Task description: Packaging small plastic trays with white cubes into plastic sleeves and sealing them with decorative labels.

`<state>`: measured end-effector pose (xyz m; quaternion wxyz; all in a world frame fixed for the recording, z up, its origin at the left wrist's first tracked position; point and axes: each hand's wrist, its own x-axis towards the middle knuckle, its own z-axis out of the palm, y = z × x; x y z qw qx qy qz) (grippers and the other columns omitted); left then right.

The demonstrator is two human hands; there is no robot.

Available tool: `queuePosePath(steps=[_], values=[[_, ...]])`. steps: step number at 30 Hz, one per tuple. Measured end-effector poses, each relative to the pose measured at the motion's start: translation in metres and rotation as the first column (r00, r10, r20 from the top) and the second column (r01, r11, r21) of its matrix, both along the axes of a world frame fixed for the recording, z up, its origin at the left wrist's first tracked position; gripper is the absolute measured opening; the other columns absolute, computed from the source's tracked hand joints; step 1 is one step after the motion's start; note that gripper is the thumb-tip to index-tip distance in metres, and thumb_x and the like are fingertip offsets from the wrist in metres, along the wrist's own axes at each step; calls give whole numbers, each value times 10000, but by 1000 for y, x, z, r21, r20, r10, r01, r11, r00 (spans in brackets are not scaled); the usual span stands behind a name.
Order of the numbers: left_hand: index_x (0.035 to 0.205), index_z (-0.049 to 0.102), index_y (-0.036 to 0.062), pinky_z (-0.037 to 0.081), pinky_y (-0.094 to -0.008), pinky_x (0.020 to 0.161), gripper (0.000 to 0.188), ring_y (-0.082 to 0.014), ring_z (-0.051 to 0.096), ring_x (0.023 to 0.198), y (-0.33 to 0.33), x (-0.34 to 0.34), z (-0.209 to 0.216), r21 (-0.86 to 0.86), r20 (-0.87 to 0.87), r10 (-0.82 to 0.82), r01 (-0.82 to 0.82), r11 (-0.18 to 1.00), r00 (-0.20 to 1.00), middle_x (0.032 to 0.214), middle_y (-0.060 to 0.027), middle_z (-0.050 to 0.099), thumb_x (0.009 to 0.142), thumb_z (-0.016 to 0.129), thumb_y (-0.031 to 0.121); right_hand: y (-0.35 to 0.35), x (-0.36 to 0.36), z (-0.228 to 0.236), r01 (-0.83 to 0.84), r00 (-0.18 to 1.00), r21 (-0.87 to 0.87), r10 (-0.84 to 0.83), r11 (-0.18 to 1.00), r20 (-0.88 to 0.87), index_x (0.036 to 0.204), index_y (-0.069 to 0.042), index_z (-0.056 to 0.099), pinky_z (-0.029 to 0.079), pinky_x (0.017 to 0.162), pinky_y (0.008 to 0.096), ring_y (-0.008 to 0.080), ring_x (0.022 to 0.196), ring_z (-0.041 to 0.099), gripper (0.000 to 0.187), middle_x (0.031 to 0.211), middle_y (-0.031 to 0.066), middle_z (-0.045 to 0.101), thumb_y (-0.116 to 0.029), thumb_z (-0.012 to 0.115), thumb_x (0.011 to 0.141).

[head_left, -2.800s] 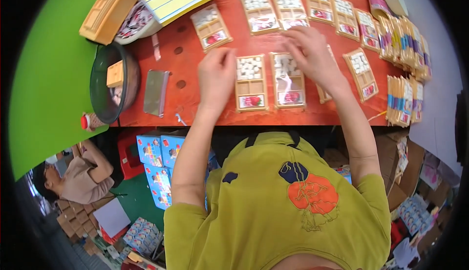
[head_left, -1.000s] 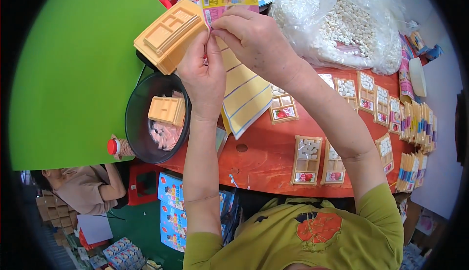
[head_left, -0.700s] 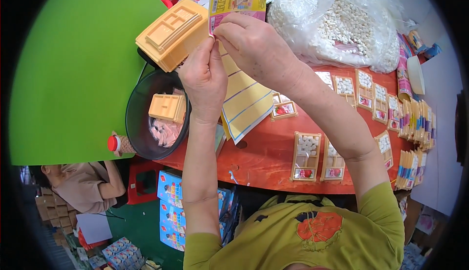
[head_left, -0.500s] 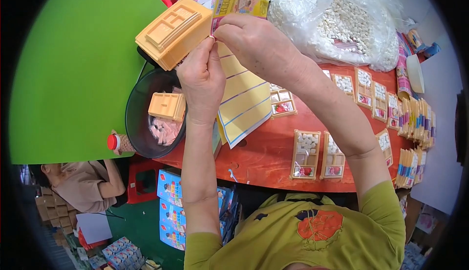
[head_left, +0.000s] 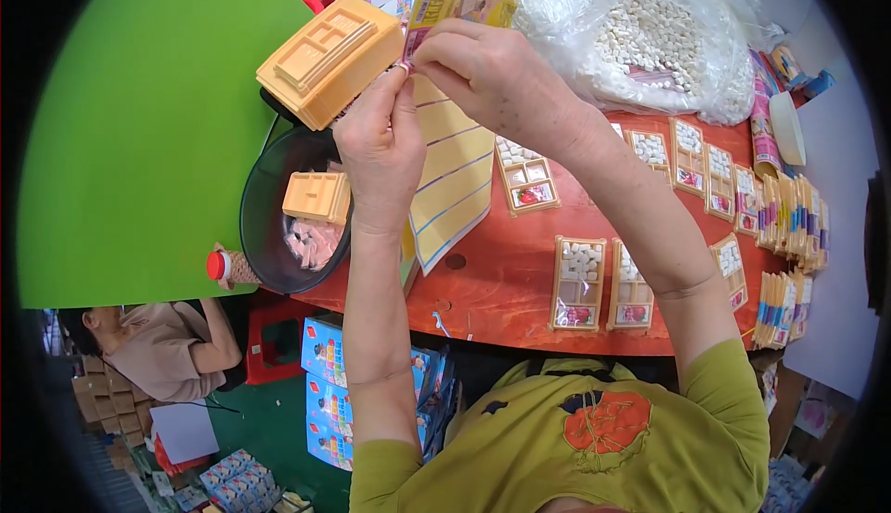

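Note:
My left hand (head_left: 380, 132) is closed, thumb against forefinger, at the pink edge of a printed yellow sheet (head_left: 469, 2). Right above it, my right hand (head_left: 492, 67) pinches the same edge, its fingertips nearly touching the left ones. What lies exactly between the fingers is small and partly hidden. Below my hands hangs a pale yellow sheet (head_left: 450, 202) with blue stripes; whether it joins the printed one, I cannot tell. Beside my left hand stands a stack of tan plastic trays (head_left: 329, 58). A black tub (head_left: 251, 225) below holds another tan tray (head_left: 316, 196) and pink packets (head_left: 314, 242).
On the red table (head_left: 501, 281) lie several filled trays (head_left: 580, 285) with white pieces. A large clear bag (head_left: 575, 58) of white pieces is at the back right, packed trays (head_left: 794, 220) at the far right. A red-capped jar (head_left: 220, 265) and another person (head_left: 167, 350) are left.
My right hand has shifted slightly right and the printed sheet has tilted with it. The striped sheet's lower end has swung left, showing more of the tray beside it.

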<state>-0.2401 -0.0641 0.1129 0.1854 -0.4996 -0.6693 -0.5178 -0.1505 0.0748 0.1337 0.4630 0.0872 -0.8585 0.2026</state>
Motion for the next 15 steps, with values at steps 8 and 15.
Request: queuePosePath(steps=[8,15], values=[[991,637,-45,533,-418,748,179,-349,682,874,-3,-1,15,-155,-299,-7,-41,987,954,928,-195,688,815,610,-70,6,7,7,1,997,81,-7,997,72,879,15,616,538,686,389,333,788,653,76,861,133,643,-23,660,829],[1001,641,-44,528,-417,737,188,-345,678,860,3,0,11,-143,-328,-35,-13,990,944,925,-194,684,816,615,-66,7,12,10,0,1000,10,0,1000,24,840,12,622,524,676,373,328,753,641,39,804,130,639,-7,650,821]])
